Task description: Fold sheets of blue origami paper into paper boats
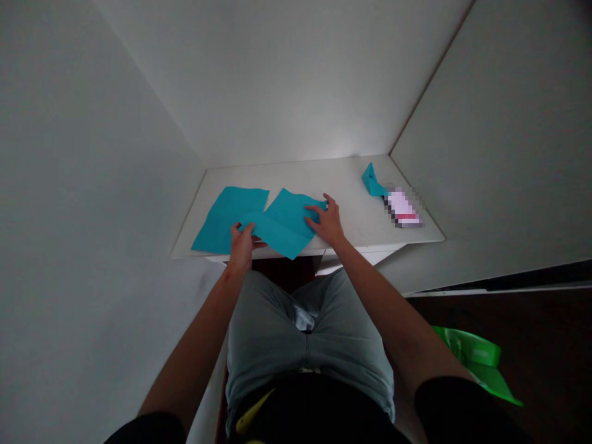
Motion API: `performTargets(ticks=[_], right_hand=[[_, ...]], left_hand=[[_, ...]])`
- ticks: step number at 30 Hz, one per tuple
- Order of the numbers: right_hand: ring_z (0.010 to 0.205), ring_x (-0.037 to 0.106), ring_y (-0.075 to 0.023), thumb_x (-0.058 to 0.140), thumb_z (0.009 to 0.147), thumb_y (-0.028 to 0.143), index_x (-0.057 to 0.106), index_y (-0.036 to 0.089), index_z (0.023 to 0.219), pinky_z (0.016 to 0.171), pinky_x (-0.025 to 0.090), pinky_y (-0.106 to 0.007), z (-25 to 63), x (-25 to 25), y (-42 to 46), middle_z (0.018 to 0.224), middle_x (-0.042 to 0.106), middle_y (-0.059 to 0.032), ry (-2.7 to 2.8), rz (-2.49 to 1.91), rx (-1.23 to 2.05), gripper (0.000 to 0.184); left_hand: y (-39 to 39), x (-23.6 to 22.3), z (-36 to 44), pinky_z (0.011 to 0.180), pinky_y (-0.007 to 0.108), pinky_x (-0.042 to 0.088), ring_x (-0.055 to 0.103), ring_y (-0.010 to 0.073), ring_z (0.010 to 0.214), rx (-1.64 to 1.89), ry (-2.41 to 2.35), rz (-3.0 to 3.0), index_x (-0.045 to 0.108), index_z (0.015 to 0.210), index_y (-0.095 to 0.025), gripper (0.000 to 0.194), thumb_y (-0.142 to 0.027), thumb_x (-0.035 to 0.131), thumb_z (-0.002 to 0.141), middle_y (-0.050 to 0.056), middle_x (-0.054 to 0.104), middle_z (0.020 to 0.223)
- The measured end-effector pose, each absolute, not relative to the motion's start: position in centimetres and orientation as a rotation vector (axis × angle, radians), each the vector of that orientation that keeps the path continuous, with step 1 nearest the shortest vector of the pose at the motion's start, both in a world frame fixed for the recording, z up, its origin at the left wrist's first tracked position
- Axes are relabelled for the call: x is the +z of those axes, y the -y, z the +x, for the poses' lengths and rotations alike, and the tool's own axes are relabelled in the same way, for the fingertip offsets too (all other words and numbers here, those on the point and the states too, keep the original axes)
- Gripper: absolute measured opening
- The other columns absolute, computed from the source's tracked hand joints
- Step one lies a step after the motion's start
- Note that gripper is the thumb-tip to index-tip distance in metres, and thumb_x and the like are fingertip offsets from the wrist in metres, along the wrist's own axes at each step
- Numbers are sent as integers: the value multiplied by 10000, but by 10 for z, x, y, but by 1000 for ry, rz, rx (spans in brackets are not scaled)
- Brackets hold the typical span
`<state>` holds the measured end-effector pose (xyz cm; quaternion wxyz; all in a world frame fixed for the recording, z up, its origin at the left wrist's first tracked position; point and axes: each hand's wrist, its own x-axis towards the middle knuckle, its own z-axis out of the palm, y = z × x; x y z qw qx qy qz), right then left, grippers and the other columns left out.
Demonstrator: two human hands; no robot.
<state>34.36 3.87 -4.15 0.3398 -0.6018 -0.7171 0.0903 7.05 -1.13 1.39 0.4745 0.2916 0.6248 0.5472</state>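
A creased teal paper sheet (285, 223) lies on the small white table (351, 185), turned like a diamond and overhanging the front edge. My left hand (242, 243) pinches its left corner, fingers closed on the paper. My right hand (326, 219) grips its right corner, fingers curled on the edge. A second flat teal sheet (226, 219) lies just to the left, partly under the first.
A folded teal paper figure (372, 180) sits at the table's back right, beside a blurred pink-and-white object (403, 208). White walls close in on the left, back and right. A green plastic thing (476, 357) lies on the dark floor at right. My knees are under the table edge.
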Motion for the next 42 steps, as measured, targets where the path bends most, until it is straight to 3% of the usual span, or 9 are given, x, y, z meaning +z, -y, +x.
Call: performTargets(ticks=[4,7,14,17,23,27,34,38,42], right_hand=[[1578,408,-433,703,1038,485,819,324,1326,1278,351,-674,339,-33,-35,1687,544,-99,2026,-1627,241,350],[1499,534,-357,621,1092,376,795,370,1371,1265,365,-628,339,-30,-36,1608,648,-56,2160,-1576,292,329],[1408,622,-322,524,1098,196,843,320,1256,1195,444,-556,343,-33,-42,1506,703,-88,2053,-1599,298,377],[1368,655,-302,530,1079,158,859,324,1193,1201,442,-543,344,-33,-42,1452,738,-63,2036,-1588,338,385],[1366,678,-273,534,1070,140,849,348,1191,1205,429,-527,345,-30,-42,1493,740,-2,2059,-1547,413,396],[1388,667,-282,556,1067,168,845,341,1191,1208,409,-546,345,-28,-42,1510,732,-8,2061,-1545,438,359],[1322,694,-298,638,1048,381,825,305,1150,1217,413,-538,348,-28,-43,1380,799,-37,1900,-1481,575,226],[1112,741,-265,488,1080,656,787,248,1050,1103,524,-436,352,-31,-45,1136,842,-67,1585,-1353,748,507],[1049,775,-237,165,1093,785,731,220,1004,1076,563,-405,355,-34,-44,1037,830,-102,1496,-1297,802,804]], left_hand=[[6,11,47,836,352,687,756,228,1060,1365,-1726,1035,456,1456,-260,627,-269,790,926,135,666,1405],[1,10,26,1059,424,624,732,259,1171,1246,-1832,1385,621,1382,-209,549,-328,830,888,184,562,1564],[-6,21,26,1204,462,526,681,310,1356,873,-1307,1452,800,1204,-228,399,-475,616,951,85,799,1352],[-7,24,30,1160,498,567,688,327,1362,926,-1181,1382,793,1253,-191,478,-427,550,916,96,787,1405],[-14,23,1,1103,463,614,735,337,1266,696,-1155,1676,805,1325,-264,528,-520,781,864,79,799,1374],[-18,17,-8,1001,432,647,739,301,1197,626,-1114,1933,764,1426,-269,569,-491,760,902,111,712,1487],[-36,-7,22,1105,475,546,724,327,1165,746,-1227,2162,828,1162,-213,410,-233,797,754,95,813,1202],[-39,-24,41,1014,432,572,736,289,1062,944,-1434,1877,781,1033,-179,244,-149,669,818,90,826,1100],[-35,-31,47,874,395,568,689,270,916,966,-1521,1806,737,901,-176,137,-265,636,925,53,783,911]])
